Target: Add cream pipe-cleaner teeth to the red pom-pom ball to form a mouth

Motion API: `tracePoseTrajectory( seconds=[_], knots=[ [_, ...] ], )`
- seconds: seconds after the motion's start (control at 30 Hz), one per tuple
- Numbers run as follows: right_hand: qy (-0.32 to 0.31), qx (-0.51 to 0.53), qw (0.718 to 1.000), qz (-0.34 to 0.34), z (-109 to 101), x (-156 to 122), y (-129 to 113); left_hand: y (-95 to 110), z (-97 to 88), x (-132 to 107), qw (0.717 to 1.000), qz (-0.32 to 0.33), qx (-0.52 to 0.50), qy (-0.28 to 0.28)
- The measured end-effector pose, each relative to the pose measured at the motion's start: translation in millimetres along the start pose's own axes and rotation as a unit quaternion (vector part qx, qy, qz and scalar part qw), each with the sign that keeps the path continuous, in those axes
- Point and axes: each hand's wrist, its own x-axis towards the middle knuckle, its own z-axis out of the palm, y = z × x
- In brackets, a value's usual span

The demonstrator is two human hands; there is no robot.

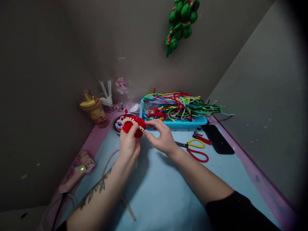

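My left hand [129, 143] holds up a red fuzzy craft piece [133, 125] edged with a cream pipe cleaner trim [132, 120]. My right hand [161, 136] pinches the right end of that trim at the piece's edge. Both hands hover over a light blue table [154, 192], just in front of a blue tray [178, 122] piled with coloured pipe cleaners [180, 104].
Scissors with yellow and red handles [196, 148] and a black phone [218, 139] lie to the right. A pink glue gun [78, 170] with a lit green light lies left. A yellow-lidded cup [94, 110], a small round dish [117, 123] and a cream pipe cleaner [109, 160] are nearby. A green ornament [181, 22] hangs on the wall.
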Motion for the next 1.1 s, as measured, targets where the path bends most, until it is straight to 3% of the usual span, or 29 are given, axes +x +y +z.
tracePoseTrajectory(
  seconds=[0.17, 0.3, 0.57, 0.67, 0.83, 1.1],
  knots=[
    [0.002, -0.023, 0.999, 0.035, 1, 2, -1, -9, 2.9, -9, 0.998, -0.013, 0.020, -0.058],
    [0.018, -0.054, 0.996, 0.066, 1, 3, 5, -14, -1.1, -9, 0.999, -0.036, -0.001, -0.027],
    [-0.003, -0.085, 0.994, 0.070, 1, 2, 12, -21, -6.7, -8, 0.999, 0.001, 0.043, -0.027],
    [-0.007, -0.111, 0.993, 0.043, -2, 3, 15, -21, -7.3, -8, 0.998, 0.013, 0.062, -0.028],
    [-0.071, -0.166, 0.983, -0.043, -6, 4, 18, -20, -4.7, -8, 0.997, -0.008, 0.060, -0.039],
    [-0.116, -0.180, 0.972, -0.092, -5, 3, 22, -21, -5.6, -5, 0.997, -0.006, 0.065, -0.047]
  ],
)
